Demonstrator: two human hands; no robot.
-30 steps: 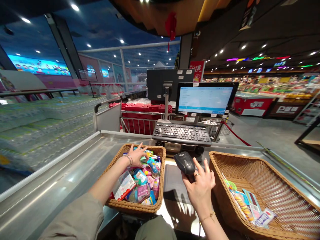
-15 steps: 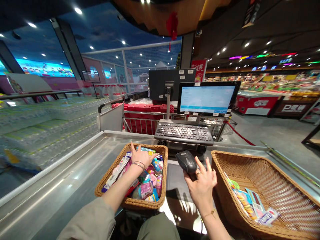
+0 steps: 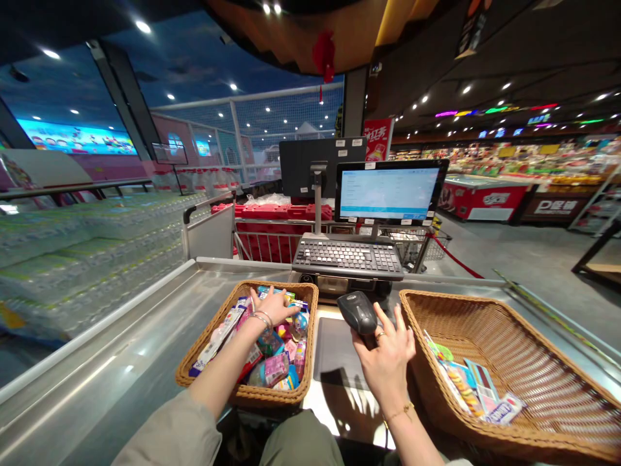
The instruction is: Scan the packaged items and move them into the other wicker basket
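Observation:
My left hand (image 3: 275,308) reaches into the left wicker basket (image 3: 242,391) and rests on the colourful packets of sweets (image 3: 279,369) that fill it; its fingers curl over a packet, with a long white packet (image 3: 216,340) leaning on the rim beside my wrist. My right hand (image 3: 388,356) holds the black barcode scanner (image 3: 358,312) by its handle between the two baskets, with the other fingers spread. The right wicker basket (image 3: 524,349) holds a few flat packets (image 3: 473,388) at its near left side.
A till keyboard (image 3: 348,257) and lit screen (image 3: 388,193) stand behind the baskets on a steel checkout counter (image 3: 121,362). A dark mat (image 3: 334,353) lies under the scanner. Red baskets and a wire trolley (image 3: 272,239) sit beyond; stacked bottled water (image 3: 72,246) lies left.
My left hand has shifted among the packets and closed its fingers over them; a long white packet has tipped up against the left basket's rim. My right hand and the scanner have stayed put.

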